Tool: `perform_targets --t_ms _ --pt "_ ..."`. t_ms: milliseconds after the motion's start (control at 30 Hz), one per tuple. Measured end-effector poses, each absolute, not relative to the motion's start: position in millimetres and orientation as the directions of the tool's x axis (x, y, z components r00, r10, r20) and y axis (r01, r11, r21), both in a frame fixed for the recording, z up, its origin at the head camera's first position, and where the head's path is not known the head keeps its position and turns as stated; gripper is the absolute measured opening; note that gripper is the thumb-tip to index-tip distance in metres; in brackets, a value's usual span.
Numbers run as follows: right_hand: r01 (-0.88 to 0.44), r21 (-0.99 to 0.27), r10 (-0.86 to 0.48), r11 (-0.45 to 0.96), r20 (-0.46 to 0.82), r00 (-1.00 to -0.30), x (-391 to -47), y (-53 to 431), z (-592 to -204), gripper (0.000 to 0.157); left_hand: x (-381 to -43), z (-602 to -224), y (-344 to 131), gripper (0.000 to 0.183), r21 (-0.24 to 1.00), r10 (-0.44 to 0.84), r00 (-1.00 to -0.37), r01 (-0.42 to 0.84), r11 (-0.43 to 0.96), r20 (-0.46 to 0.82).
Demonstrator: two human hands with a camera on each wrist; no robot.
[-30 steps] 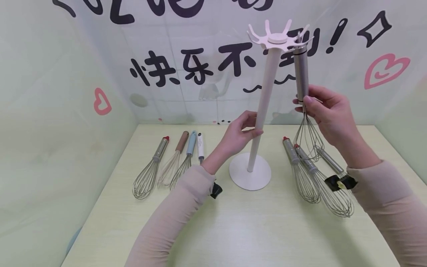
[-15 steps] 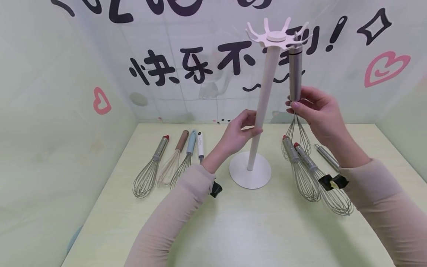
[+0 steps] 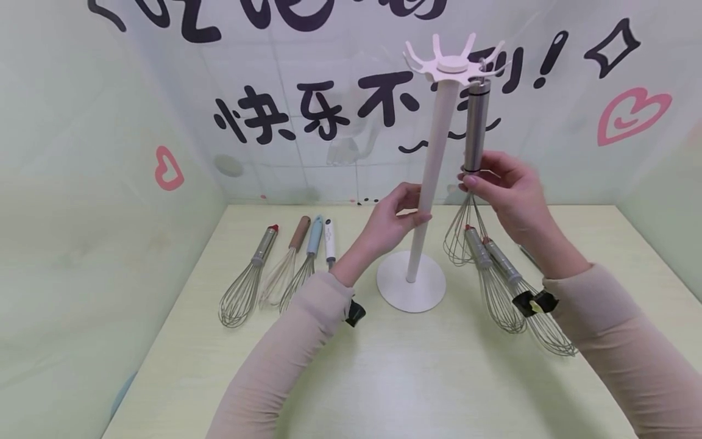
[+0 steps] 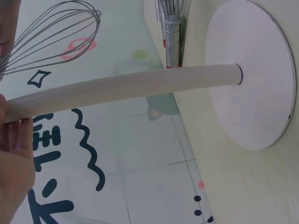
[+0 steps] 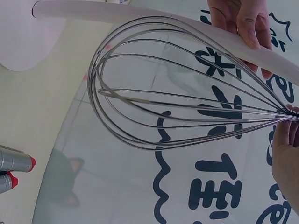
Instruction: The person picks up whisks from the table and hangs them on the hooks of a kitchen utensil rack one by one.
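Remote head feed, my two o'clock: steel whisk (image 3: 476,125), handle up, its loop at the white stand's (image 3: 437,140) top. Right hand (image 3: 510,190): fingers clamped below that handle; left hand (image 3: 388,219): clamped round the stand.

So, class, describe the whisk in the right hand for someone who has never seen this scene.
Find the tall white stand with curved prongs on top, on the pale table. Just right of it in the head view, the right hand grips a steel-coloured whisk, handle up and wires down. The other whisks lie on the table; this one alone is held up.
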State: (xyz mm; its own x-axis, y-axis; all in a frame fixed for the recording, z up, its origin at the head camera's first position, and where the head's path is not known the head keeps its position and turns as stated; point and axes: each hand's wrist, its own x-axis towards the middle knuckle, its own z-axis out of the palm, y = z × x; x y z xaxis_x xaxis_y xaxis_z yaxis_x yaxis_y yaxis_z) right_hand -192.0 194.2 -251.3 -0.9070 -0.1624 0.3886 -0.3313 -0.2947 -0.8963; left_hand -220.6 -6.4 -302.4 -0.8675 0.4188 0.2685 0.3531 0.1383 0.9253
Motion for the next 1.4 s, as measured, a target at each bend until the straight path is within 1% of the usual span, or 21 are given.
perform_targets --t_ms 533,867,1233,1400 --pt "-0.295 -0.922 -0.182 -0.251 0.345 -0.921 -193.8 192.3 -258.0 0.031 -219.5 -300.1 -8.5 0.043 0.929 0.43 -0.867 0.341 0.144 0.252" --pt "-0.291 -0.935 -0.176 -0.2 0.327 -0.928 -194.6 192.0 -261.1 0.028 -219.2 -299.2 -9.8 0.045 0.946 0.433 -0.873 0.302 0.12 0.224" --pt "-0.277 -0.938 -0.189 -0.21 0.317 -0.929 -194.6 193.2 -263.2 0.028 -217.5 -297.2 -10.8 0.044 0.945 0.435 -0.877 0.293 0.147 0.204" --pt "-0.271 -0.94 -0.197 -0.206 0.311 -0.93 -195.1 195.3 -264.4 0.028 -217.5 -297.1 -10.7 0.043 0.948 0.438 -0.877 0.286 0.139 0.2"
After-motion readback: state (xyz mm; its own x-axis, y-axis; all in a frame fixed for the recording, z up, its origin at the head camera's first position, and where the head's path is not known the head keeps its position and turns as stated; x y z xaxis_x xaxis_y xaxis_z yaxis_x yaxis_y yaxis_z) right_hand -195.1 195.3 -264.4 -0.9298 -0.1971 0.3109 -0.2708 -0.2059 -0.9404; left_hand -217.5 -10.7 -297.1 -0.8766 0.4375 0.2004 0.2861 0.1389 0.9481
